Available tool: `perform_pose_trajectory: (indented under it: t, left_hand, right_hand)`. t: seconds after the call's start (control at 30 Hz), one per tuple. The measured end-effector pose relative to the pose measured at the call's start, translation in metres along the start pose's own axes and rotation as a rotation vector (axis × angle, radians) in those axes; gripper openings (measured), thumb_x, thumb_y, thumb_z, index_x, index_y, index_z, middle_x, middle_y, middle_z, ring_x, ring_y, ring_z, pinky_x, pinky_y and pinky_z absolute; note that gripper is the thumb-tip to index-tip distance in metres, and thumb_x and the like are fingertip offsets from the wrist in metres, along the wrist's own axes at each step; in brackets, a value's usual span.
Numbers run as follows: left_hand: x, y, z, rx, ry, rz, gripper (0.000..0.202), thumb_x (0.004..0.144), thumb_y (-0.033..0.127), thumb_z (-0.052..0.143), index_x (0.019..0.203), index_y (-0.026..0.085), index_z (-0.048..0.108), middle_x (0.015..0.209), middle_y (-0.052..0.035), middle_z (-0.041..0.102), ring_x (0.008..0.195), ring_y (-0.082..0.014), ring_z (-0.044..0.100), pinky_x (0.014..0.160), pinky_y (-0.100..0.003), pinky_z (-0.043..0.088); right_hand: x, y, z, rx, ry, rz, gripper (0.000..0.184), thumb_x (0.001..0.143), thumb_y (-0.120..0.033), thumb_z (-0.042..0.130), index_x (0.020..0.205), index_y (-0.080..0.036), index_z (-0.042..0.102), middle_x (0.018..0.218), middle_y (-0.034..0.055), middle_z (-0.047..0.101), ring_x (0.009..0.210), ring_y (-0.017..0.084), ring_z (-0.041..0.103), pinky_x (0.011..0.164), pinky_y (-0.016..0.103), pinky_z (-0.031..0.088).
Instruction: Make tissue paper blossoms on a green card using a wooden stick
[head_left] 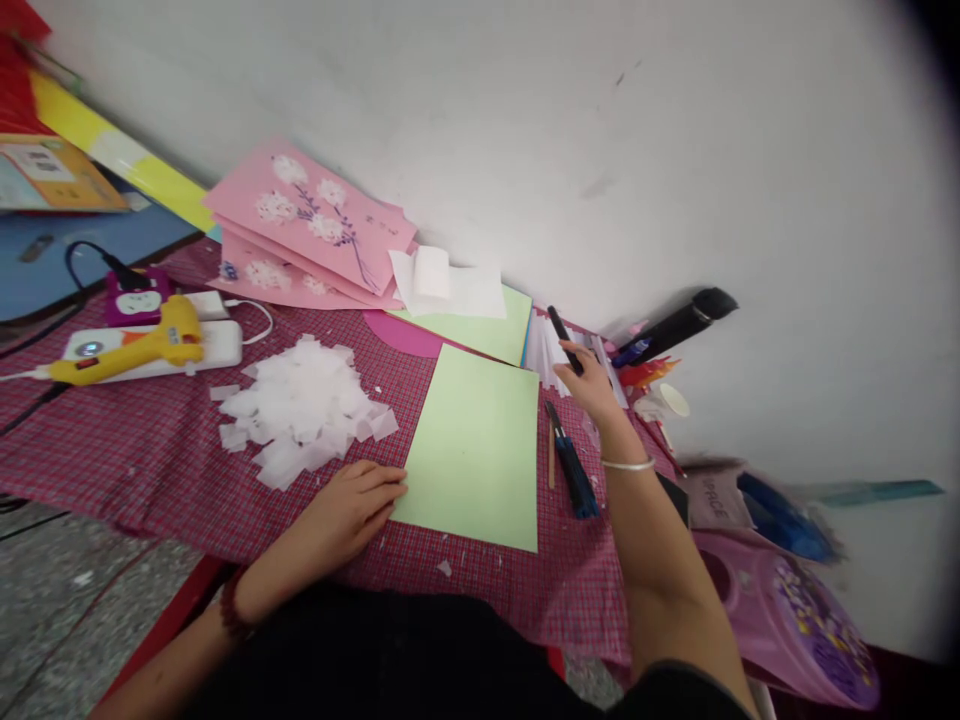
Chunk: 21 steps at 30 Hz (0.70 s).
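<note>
A light green sheet of paper [480, 450] lies on the checked tablecloth in front of me. My left hand [360, 505] rests flat by its lower left edge, fingertips touching the sheet. Right of the paper, my right hand [589, 385] grips a black marker [562, 335] that points up and away from me. Beneath that hand are white paper strips [547, 350]. Blue-handled scissors [574, 470] and a thin wooden stick [551, 455] lie between the sheet and my right forearm. A heap of white tissue pieces [304, 405] sits left of the sheet.
Pink cards with white flowers [322, 220] lean on the wall at the back. A yellow glue gun [142, 350] lies on a white power strip [225, 345] at left. More green paper [517, 320] is behind. A pink plastic stool [780, 610] stands at right.
</note>
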<state>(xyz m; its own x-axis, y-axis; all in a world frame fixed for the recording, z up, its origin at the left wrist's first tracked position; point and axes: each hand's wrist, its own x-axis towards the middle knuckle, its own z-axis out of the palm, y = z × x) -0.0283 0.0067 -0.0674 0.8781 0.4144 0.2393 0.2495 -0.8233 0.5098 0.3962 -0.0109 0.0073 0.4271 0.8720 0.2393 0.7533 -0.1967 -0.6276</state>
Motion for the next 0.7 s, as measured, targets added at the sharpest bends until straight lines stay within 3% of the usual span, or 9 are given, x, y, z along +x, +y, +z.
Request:
perform_pose_trajectory:
  t: [0.07,0.13,0.3,0.4,0.7]
  left_hand:
    - [0.000,0.000,0.000,-0.003,0.000,-0.006,0.028,0.094,0.016,0.045,0.111,0.020,0.067,0.120,-0.0050,0.065,0.106,-0.0178,0.056,0.097,-0.036,0.044]
    - [-0.001,0.001,0.000,-0.007,0.005,-0.024,0.028,0.095,0.017,0.044,0.111,0.020,0.067,0.120,-0.0051,0.065,0.107,-0.0177,0.055,0.098,-0.036,0.043]
    - [-0.001,-0.001,0.000,-0.012,0.006,-0.034,0.027,0.094,0.018,0.046,0.110,0.021,0.067,0.119,-0.0056,0.066,0.106,-0.0186,0.056,0.095,-0.037,0.044]
    - [0.001,-0.002,-0.001,-0.024,0.019,-0.020,0.025,0.093,0.017,0.047,0.108,0.021,0.067,0.116,-0.0057,0.066,0.103,-0.0185,0.056,0.093,-0.036,0.046]
    - [0.003,0.001,-0.007,-0.073,-0.017,-0.035,0.023,0.095,0.018,0.045,0.101,0.020,0.066,0.100,-0.0052,0.064,0.093,-0.0171,0.055,0.085,-0.031,0.045]
  right_hand:
    - [0.011,0.003,0.004,-0.031,-0.005,0.062,0.052,0.074,-0.033,0.061,0.125,-0.021,0.059,0.132,0.0153,0.054,0.096,0.025,0.064,0.087,0.042,0.053]
    - [0.001,0.003,0.010,0.016,-0.012,0.106,0.052,0.074,-0.033,0.061,0.125,-0.019,0.059,0.133,0.0163,0.053,0.097,0.025,0.064,0.087,0.042,0.053]
    - [-0.070,-0.009,0.027,0.369,-0.084,0.174,0.034,0.078,-0.037,0.061,0.107,-0.020,0.066,0.120,0.0105,0.065,0.103,0.023,0.064,0.092,0.043,0.050]
    - [-0.098,-0.017,0.033,0.442,-0.099,0.256,0.031,0.077,-0.034,0.065,0.105,-0.022,0.068,0.114,0.0088,0.068,0.101,0.023,0.064,0.091,0.044,0.051]
    - [-0.092,-0.028,0.045,0.545,-0.094,0.264,0.031,0.075,-0.036,0.066,0.103,-0.022,0.067,0.108,0.0066,0.068,0.101,0.021,0.063,0.096,0.041,0.048]
